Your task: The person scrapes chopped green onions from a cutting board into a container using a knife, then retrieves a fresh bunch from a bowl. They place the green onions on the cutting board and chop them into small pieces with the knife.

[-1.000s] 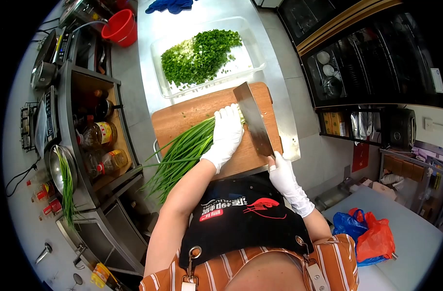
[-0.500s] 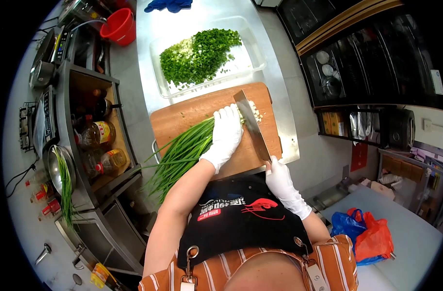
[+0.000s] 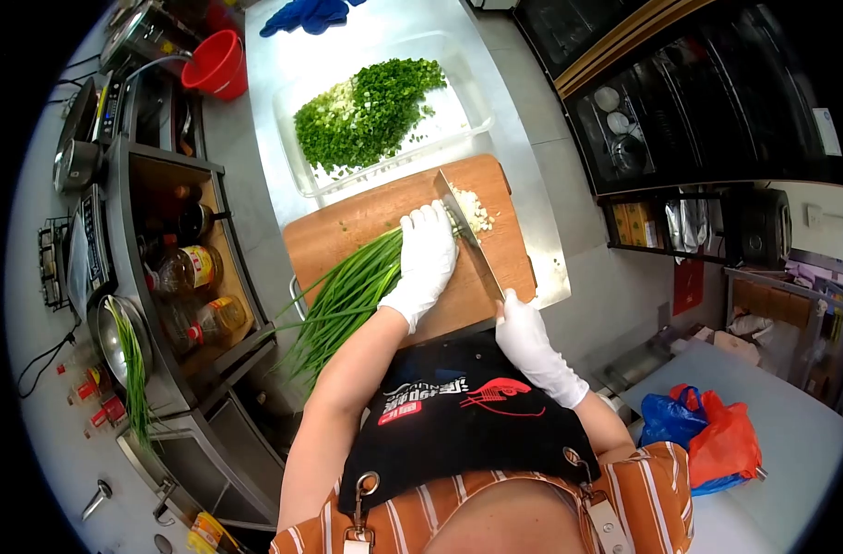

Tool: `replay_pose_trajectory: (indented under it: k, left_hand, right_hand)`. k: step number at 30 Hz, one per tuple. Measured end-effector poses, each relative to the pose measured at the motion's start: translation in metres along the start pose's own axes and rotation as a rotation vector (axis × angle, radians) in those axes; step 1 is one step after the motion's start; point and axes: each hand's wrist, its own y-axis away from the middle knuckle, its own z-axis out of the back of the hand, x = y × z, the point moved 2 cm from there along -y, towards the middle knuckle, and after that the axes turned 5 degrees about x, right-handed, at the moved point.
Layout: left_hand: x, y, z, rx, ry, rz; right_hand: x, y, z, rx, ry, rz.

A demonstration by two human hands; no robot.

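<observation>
We note white-gloved hands, black apron, red crayfish print at its two o'clock, orange white-striped shirt.

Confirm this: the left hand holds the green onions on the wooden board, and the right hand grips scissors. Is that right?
Not quite: the head view shows the right hand gripping a cleaver, not scissors. The left hand does hold the green onions on the wooden board.

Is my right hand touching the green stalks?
Apart: in the head view, the left hand and bare cutting board lie between the right hand and the green stalks.
</observation>
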Motion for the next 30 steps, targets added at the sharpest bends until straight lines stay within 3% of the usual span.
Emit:
replay_pose_trajectory:
  k: [2, 9, 13, 16, 18, 30]
  left_hand:
    - [0.0, -0.001, 0.0, 0.08, 0.061, 0.027]
    - [0.0, -0.002, 0.003, 0.08, 0.047, 0.019]
    - [0.01, 0.0, 0.004, -0.027, 0.099, -0.006]
    - [0.017, 0.004, 0.027, 0.018, 0.136, -0.014]
    - [0.019, 0.006, 0.035, 0.121, 0.011, -0.083]
    - [0.014, 0.003, 0.02, 0.14, 0.061, -0.023]
  right_hand:
    - [-0.002, 0.002, 0.001, 0.011, 0.009, -0.01]
    - [0.003, -0.032, -0.003, -0.009, -0.059, 0.022]
    - [-0.007, -0.033, -0.003, -0.046, -0.085, 0.013]
    - [-0.012, -0.034, -0.005, -0.08, -0.123, 0.019]
    - [-0.014, -0.034, -0.005, -0.081, -0.125, 0.009]
    - [-0.007, 0.002, 0.021, -0.242, -0.197, 0.186]
